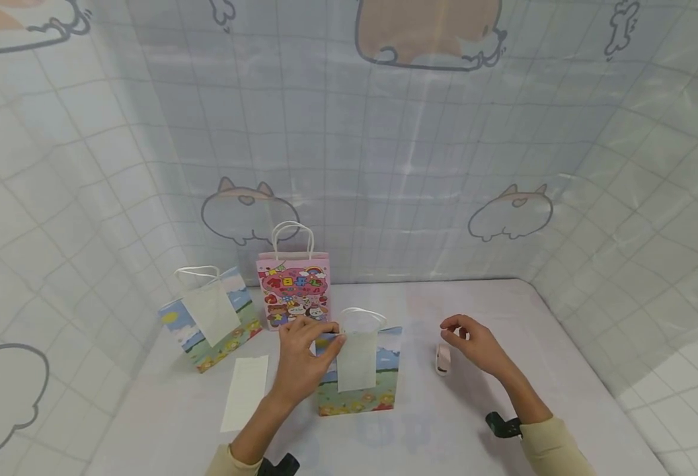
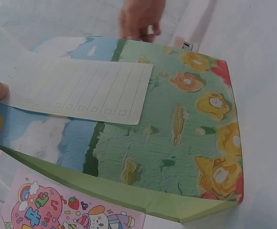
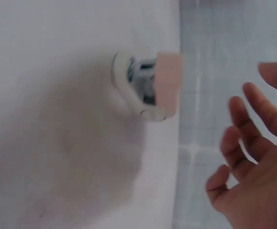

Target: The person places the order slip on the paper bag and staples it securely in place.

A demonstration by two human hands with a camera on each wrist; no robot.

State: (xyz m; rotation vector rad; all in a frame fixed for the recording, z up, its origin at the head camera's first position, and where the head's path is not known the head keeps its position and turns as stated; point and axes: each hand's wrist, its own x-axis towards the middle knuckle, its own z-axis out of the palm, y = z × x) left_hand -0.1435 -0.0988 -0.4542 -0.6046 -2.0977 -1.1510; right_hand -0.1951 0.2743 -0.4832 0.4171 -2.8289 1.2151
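A paper gift bag (image 1: 357, 403) painted with sky and flowers stands at the table's middle, with a white handle on top. Over its front lies a lined checklist sheet (image 2: 90, 90) with small boxes. My left hand (image 1: 303, 360) pinches the bag's top left edge at the sheet's upper corner; the fingertips are partly cut off in the left wrist view. To the right, a small pink and white stapler (image 3: 168, 83) rests on the table. My right hand (image 1: 481, 345) hovers beside it, fingers loosely bent and holding nothing, apart from the stapler.
Behind stands a pink cartoon gift bag (image 1: 294, 291) with white handles. At the left, a second painted bag (image 1: 248, 311) bears a white sheet (image 1: 211, 312). Another lined sheet (image 1: 244, 393) lies flat on the table (image 1: 444, 436). A patterned curtain (image 1: 385, 165) encloses the back and sides.
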